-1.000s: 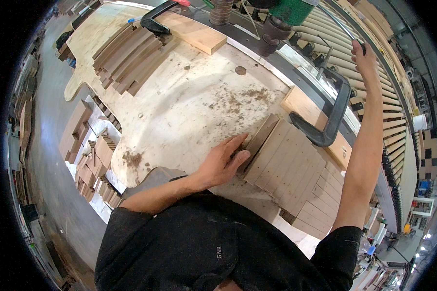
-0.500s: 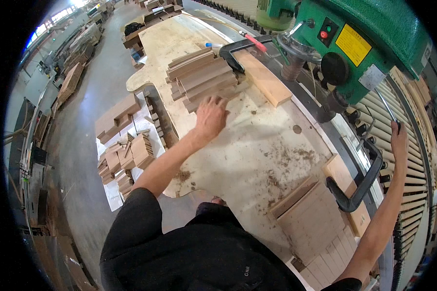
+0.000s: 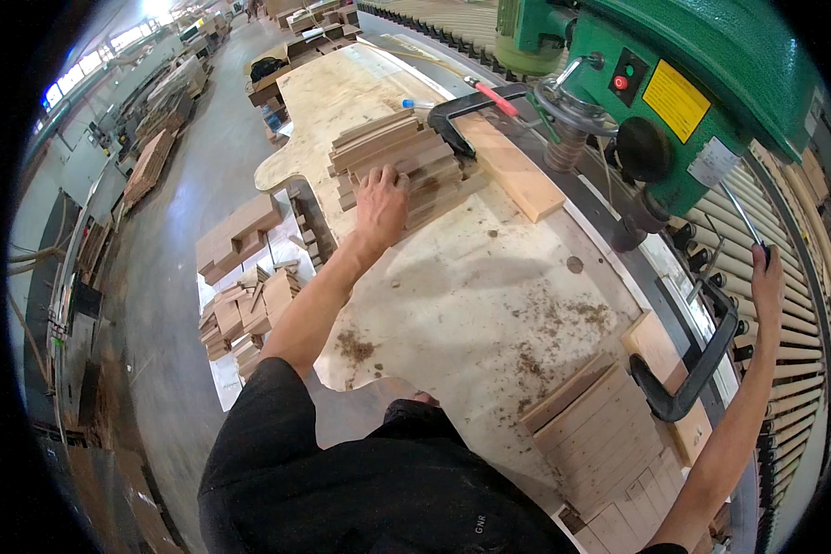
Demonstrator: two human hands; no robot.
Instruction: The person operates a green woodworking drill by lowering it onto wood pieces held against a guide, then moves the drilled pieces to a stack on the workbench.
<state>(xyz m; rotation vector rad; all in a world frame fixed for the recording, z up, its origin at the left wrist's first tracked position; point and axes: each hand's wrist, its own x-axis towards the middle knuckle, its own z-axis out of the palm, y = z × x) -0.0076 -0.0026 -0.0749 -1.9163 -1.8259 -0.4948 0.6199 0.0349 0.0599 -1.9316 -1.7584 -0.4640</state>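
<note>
The stack of wooden strips (image 3: 406, 166) lay at the far left end of the tabletop (image 3: 471, 295), just in front of the black clamp (image 3: 457, 115) with the red handle. The strips were long and narrow, piled several layers high, and their long axis ran from the lower left toward the upper right, roughly parallel to the pale wooden fence block (image 3: 512, 171) beside them. The ends nearest me were uneven, some strips jutting out past others.

My left hand (image 3: 381, 205) rested palm down on the near side of that stack, fingers (image 3: 388, 177) spread a little and laid flat across the top strips, pressing on them rather than pinching any one.

My right hand (image 3: 766, 277) was well apart, stretched out to the far right, its fingers wrapped around the thin lever handle (image 3: 739, 214) of the green drill press (image 3: 674, 83).

Between the two hands the tabletop was dusted with sawdust (image 3: 545, 323). Near my right side a second stack of boards (image 3: 609, 434) lay flat, its strips side by side, beside another black clamp (image 3: 688, 369). Down on the floor to my left stood heaps of small wooden blocks (image 3: 249, 305).
</note>
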